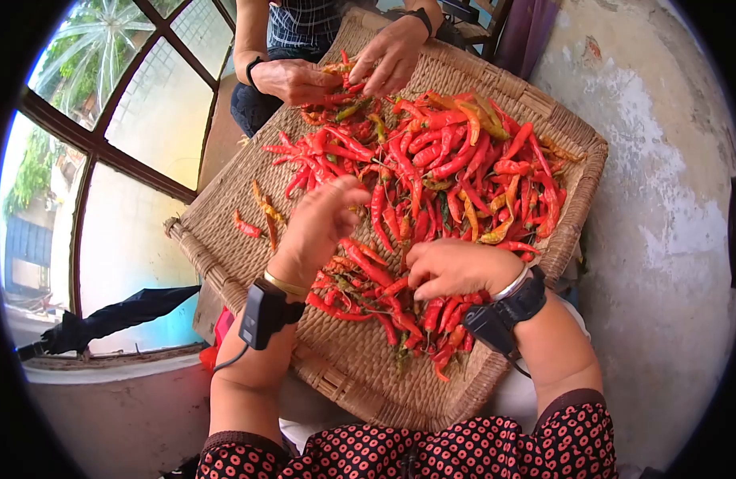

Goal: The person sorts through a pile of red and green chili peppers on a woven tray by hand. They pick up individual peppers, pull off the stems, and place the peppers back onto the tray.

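A wide heap of red chili peppers lies on a woven tray, with a few yellowish and shrivelled ones mixed in. My left hand hovers over the tray at the heap's left side, slightly blurred; its fingers are loosely bent and apart, and nothing shows in them. Low over the peppers, my right hand has its fingers curled in toward the thumb between the main heap and a smaller near pile of chili peppers. Whatever those fingertips hold is hidden.
Across the tray, another person's hands handle chili peppers at the far edge. A few yellowish dried peppers lie apart on the left. A framed window and black umbrella stand left; a worn wall is right.
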